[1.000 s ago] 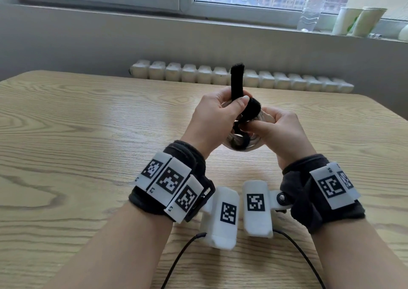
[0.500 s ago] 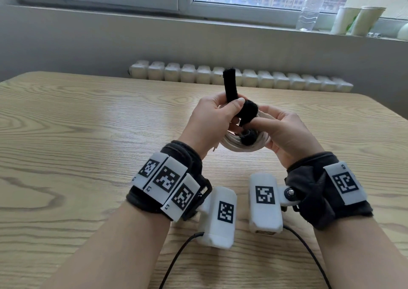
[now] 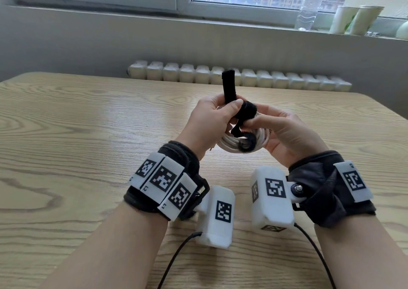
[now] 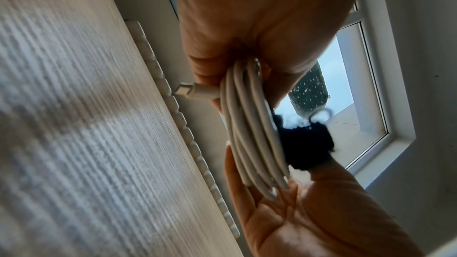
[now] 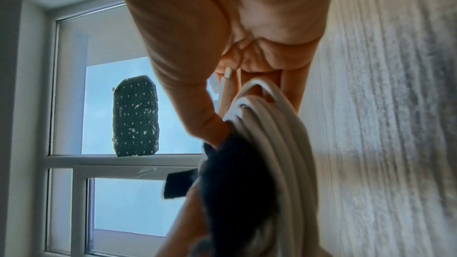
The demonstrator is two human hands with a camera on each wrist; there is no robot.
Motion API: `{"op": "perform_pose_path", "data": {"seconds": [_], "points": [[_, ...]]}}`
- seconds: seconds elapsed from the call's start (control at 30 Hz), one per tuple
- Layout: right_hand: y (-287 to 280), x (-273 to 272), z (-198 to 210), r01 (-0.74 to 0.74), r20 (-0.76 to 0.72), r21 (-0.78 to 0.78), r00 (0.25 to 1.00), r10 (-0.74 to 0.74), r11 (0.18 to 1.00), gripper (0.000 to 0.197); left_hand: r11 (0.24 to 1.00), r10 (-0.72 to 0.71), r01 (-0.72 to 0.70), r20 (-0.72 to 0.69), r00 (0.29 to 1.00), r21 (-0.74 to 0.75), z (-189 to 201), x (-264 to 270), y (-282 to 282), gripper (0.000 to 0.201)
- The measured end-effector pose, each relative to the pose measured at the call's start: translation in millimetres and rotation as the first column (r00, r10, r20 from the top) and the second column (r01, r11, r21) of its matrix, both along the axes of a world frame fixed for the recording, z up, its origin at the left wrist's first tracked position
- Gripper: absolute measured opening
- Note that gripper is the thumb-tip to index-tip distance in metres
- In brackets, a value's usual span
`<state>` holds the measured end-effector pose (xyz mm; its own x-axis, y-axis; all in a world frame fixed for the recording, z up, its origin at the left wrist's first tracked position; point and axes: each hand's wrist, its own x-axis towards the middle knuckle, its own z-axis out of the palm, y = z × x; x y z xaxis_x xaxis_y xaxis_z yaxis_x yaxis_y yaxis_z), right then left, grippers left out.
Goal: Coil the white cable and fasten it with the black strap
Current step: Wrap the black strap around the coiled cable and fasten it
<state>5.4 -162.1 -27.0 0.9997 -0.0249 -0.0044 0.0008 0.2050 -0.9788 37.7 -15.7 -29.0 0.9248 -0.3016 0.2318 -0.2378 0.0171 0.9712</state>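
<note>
Both hands are holding the work up above the wooden worktop (image 3: 88,134), out in front of the person. The white cable (image 3: 229,144) is lying wound into a tight ring of several turns, and the two hands are gripping it from opposite sides. The left hand (image 3: 212,123) is curling its fingers round the left side of the ring, its thumb pressing the black strap (image 3: 229,87) against the fingers, so that the strap's free end is standing upright above the knuckles. From there the strap is looping over the top of the coil and passing down through the ring. The right hand (image 3: 287,131) is cupping the right side of the coil, with its thumb and forefinger pinching the strap where it is crossing the turns. In the left wrist view the cable turns (image 4: 249,134) are running between the two palms, with one white plug (image 4: 188,90) sticking out sideways just under the left hand's fingers, and the strap (image 4: 306,146) sitting as a dark band against the turns. Beyond the worktop a white radiator (image 3: 240,77) is running along the wall, and a clear bottle (image 3: 309,8) and pale paper cups (image 3: 355,19) are standing on the windowsill.
</note>
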Motion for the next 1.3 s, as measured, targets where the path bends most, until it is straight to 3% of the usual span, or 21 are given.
{"op": "perform_pose_path", "data": {"seconds": [0.23,0.4,0.53,0.67,0.77,0.87,0.97,1.13,1.3], "points": [[-2,2,-4,-0.077,-0.079,-0.008,0.994,0.077,0.997,0.042,1.0,0.002,-0.002,-0.029,1.0,-0.013,-1,1,1,0.019],[-5,4,-2,-0.062,-0.107,0.086,0.992,0.072,0.994,0.041,0.998,0.024,-0.028,-0.089,0.996,-0.055,-1,4,3,0.019],[-4,2,-1,-0.039,-0.142,0.173,0.988,0.064,0.984,0.028,0.998,-0.001,-0.006,-0.098,0.995,-0.068,-1,5,4,0.019],[-5,2,-1,0.014,-0.175,0.116,0.985,0.007,0.993,0.025,0.997,-0.006,-0.002,-0.102,0.995,-0.076,-2,5,4,0.019],[-4,1,-2,-0.046,-0.169,0.07,0.984,0.057,0.996,0.022,0.997,-0.006,-0.002,-0.101,0.995,-0.078,-2,4,3,0.019],[0,1,-5,-0.129,-0.124,-0.001,0.984,0.127,0.992,0.041,0.998,0.001,-0.006,-0.079,0.997,-0.062,-2,3,0,0.016],[4,3,-9,-0.022,-0.084,-0.064,0.996,0.017,0.998,0.042,0.999,0.009,-0.011,-0.051,0.999,-0.048,-2,2,-2,0.014],[10,6,-12,0.237,0.02,-0.219,0.971,-0.238,0.947,0.022,0.999,0.003,-0.006,-0.052,0.999,-0.04,-4,2,-5,0.018],[12,9,-14,0.317,0.076,-0.25,0.948,-0.308,0.915,0.029,0.997,-0.017,0.012,-0.067,0.998,-0.074,-3,1,-6,0.017]]}}
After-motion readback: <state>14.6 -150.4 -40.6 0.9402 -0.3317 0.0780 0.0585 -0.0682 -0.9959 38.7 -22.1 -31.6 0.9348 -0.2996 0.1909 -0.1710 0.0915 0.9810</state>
